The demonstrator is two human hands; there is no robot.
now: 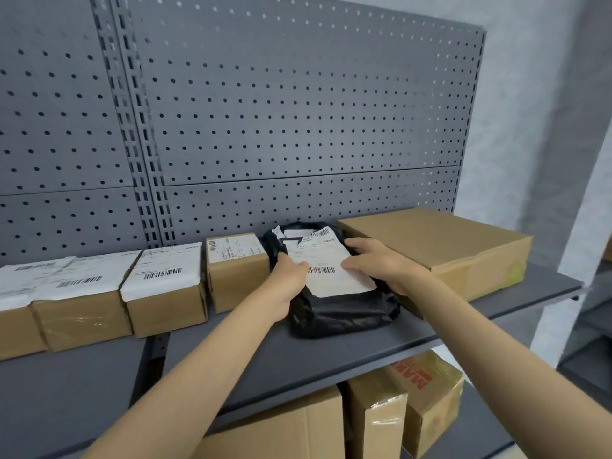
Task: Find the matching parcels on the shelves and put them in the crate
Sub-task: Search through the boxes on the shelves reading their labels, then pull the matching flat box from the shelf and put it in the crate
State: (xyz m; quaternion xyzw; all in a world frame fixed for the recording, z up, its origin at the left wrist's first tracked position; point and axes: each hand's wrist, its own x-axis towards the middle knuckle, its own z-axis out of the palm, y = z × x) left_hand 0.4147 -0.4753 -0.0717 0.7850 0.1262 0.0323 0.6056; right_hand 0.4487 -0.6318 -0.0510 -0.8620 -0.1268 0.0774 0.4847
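Boxes line the shelf at left. Left hand and right hand grip the black bag mid-shelf, fingers curled over its edges. Slick plastic could slip, and its loose label might tear under the thumbs.

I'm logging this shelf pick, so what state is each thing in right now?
Black bag parcel: lying flat on the shelf, label up, held at both sides.
Left hand: fingers grip the bag's left edge.
Right hand: fingers grip the bag's right side.
Small labelled box: closed, upright, left of the bag.
Large flat box: closed, right of the bag.
Shelf: holds the parcels.
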